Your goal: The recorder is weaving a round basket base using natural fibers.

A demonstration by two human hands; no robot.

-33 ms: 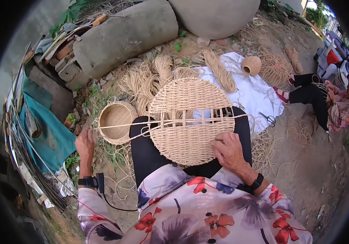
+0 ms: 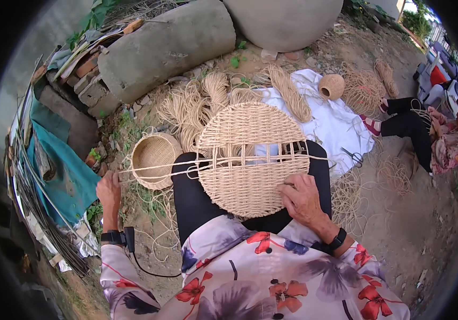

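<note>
A round mat of tan cord [image 2: 253,186] lies across my knees. It is densely woven above and below, with an open band of upright strands across its middle. My left hand [image 2: 109,188] is out to the left, fingers closed on a cord [image 2: 186,161] stretched from the open band. A second strand slants from near that hand to the mat's left edge. My right hand [image 2: 300,198] rests on the mat's lower right, fingers bent and pressed against the weave. A cord end sticks out past the right edge. What lies under the right fingers is hidden.
A small round woven basket [image 2: 151,149] stands by my left knee. Cord bundles [image 2: 186,109] lie ahead beside a white cloth [image 2: 325,120] with a round woven pot [image 2: 331,86]. Scissors [image 2: 353,157] lie at the cloth's edge. Another person [image 2: 442,133] sits at right.
My left hand has shifted slightly left and the strands beside it spread a little farther apart. My right hand and the mat stay almost in place.
</note>
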